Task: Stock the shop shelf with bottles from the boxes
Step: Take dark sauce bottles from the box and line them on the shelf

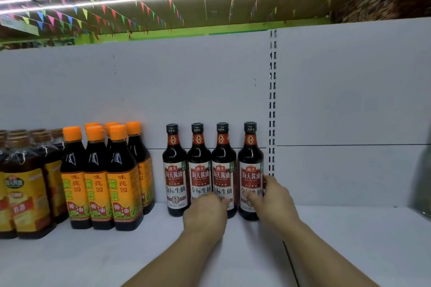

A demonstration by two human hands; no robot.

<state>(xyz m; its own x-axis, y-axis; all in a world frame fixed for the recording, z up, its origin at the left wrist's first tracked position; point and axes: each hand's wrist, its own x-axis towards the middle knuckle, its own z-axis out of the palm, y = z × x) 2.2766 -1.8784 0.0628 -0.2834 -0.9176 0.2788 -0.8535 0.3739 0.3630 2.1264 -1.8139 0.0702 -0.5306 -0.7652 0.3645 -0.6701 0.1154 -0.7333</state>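
Observation:
Four dark soy sauce bottles with black caps and red-and-white labels stand in a row at the back of the white shelf (pixel 144 254). My right hand (pixel 272 202) holds the rightmost bottle (pixel 250 158) low down, thumb on the label and fingers round its right side. My left hand (pixel 205 214) is blurred and lies against the lower fronts of the second bottle (pixel 198 161) and third bottle (pixel 222 161), with its fingers touching them. The first bottle (pixel 173 165) stands free to the left.
Left of the row stand several orange-capped bottles (pixel 98 179) with yellow labels, and beyond them shrink-wrapped brown bottles (pixel 23 193). A slotted upright (pixel 272 100) splits the back panel. A blurred greenish bottle (pixel 423 184) stands at the far right edge of the shelf.

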